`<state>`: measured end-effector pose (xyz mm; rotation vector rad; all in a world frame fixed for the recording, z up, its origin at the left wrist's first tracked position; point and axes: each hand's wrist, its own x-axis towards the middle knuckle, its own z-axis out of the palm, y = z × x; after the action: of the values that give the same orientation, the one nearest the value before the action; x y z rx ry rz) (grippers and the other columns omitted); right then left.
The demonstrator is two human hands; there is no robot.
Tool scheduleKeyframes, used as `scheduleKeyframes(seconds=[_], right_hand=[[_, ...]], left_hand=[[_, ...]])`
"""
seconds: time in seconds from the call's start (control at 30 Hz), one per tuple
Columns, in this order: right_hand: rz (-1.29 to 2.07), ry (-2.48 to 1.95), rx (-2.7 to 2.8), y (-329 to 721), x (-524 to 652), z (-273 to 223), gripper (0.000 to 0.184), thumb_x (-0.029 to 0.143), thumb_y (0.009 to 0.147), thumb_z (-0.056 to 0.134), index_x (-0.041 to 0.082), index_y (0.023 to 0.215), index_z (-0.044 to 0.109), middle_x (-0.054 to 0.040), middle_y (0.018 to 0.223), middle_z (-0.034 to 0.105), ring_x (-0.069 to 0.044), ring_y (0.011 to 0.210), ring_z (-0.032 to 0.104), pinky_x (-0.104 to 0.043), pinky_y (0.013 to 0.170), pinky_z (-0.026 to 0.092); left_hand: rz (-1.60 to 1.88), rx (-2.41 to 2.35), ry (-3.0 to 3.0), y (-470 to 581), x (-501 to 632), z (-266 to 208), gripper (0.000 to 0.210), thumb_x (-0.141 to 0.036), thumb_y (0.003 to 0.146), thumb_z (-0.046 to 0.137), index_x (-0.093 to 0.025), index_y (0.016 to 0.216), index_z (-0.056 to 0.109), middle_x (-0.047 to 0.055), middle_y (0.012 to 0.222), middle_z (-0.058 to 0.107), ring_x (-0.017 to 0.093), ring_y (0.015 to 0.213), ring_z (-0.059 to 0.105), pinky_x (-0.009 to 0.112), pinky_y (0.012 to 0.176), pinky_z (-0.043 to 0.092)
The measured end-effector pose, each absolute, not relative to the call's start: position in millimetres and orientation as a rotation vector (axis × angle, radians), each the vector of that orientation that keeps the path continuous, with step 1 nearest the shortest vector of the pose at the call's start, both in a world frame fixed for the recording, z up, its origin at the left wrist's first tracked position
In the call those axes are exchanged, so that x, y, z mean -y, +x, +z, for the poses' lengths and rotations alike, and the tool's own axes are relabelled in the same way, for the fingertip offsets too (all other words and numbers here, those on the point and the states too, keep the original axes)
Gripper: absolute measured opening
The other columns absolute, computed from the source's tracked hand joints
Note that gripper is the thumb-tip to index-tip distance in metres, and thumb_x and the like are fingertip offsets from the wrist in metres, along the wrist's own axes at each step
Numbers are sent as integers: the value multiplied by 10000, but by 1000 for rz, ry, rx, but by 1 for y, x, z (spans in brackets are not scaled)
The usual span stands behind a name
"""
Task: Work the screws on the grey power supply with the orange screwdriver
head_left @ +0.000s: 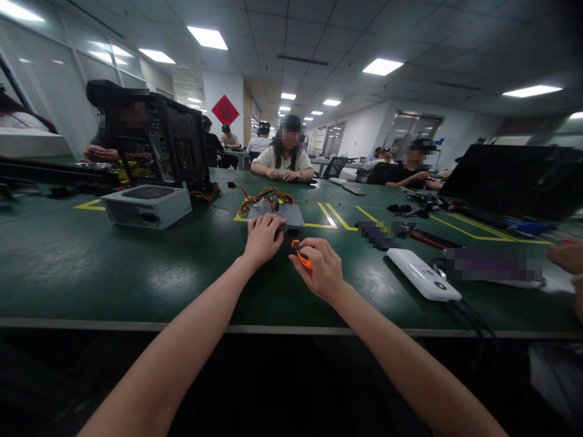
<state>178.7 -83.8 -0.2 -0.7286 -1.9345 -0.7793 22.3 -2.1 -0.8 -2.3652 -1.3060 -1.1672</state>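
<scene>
A small grey power supply unit point(294, 213) lies on the green table, with a bundle of red, yellow and black cables point(273, 194) behind it. My left hand point(265, 237) grips its left front part, fingers over the top and the thumb side at the front edge. Just in front of the unit's right side, my right hand point(321, 267) is closed around an orange and black screwdriver point(304, 258). The screwdriver points toward the unit's front face; its shaft and tip cannot be made out.
To the left stand a larger power supply unit point(148, 206) and an open black computer case point(182, 145). A white power bank point(423, 274), cables and a large black panel point(514, 179) lie to the right. A person point(285, 152) sits opposite; another person's hand point(567, 258) shows far right.
</scene>
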Motion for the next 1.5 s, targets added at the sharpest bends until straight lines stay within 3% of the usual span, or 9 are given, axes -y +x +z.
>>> scheduleKeyframes(seconds=[0.3, 0.47, 1.5], right_hand=[[-766, -666, 1929, 177, 83, 0, 363, 58, 769, 484, 227, 1076, 389, -99, 1039, 495, -193, 966, 509, -344, 754, 506], [-762, -725, 1915, 180, 81, -1, 280, 116, 788, 526, 247, 1018, 435, -79, 1018, 500, -186, 930, 519, -344, 744, 503], [-688, -650, 1958, 180, 82, -1, 316, 69, 779, 518, 204, 1034, 388, -104, 1015, 532, -185, 940, 545, -320, 736, 531]], left_hand=[[-1169, 1319, -2351, 23, 1, -2, 302, -227, 814, 475, -263, 1106, 544, 38, 1134, 561, 225, 1051, 473, 391, 934, 273], [-1172, 1306, -2352, 23, 1, -1, 306, -218, 813, 473, -264, 1107, 542, 35, 1132, 561, 223, 1048, 472, 391, 924, 278], [-1175, 1304, -2353, 22, 1, -2, 308, -217, 813, 480, -267, 1109, 543, 33, 1131, 558, 220, 1049, 472, 386, 923, 281]])
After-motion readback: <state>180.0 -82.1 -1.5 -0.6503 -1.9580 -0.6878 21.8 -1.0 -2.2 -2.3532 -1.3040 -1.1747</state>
